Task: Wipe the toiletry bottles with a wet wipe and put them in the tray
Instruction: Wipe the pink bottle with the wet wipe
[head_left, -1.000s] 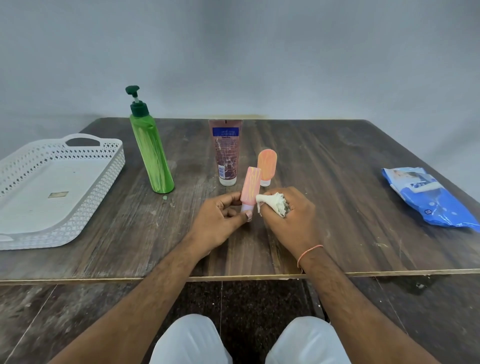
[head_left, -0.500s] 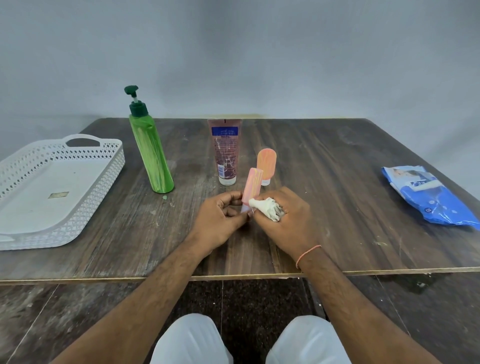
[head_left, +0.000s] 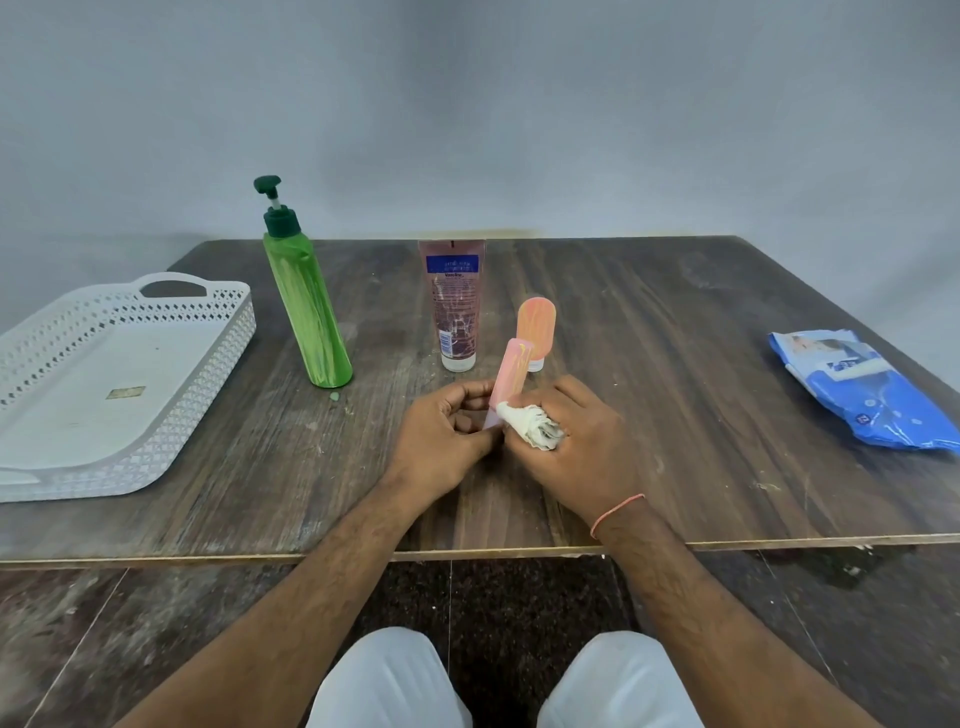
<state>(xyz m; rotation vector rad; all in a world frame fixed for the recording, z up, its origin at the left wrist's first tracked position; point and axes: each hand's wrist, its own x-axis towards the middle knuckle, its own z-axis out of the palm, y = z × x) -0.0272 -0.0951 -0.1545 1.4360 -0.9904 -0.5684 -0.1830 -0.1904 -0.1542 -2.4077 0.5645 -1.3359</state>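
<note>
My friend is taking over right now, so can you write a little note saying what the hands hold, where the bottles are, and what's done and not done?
Left hand grips the small pink-orange tube by its lower end, tilted.
Right hand holds the crumpled white wet wipe against the tube's lower part.
On the brown wooden table, upright: green pump bottle, tall pink tube with blue label, second small orange tube.
White perforated plastic tray, at left, holds no bottles.
Blue wipes pack lies at right.
Done: nothing trayed. Left: finish this tube, wipe the rest, tray all four.
</note>
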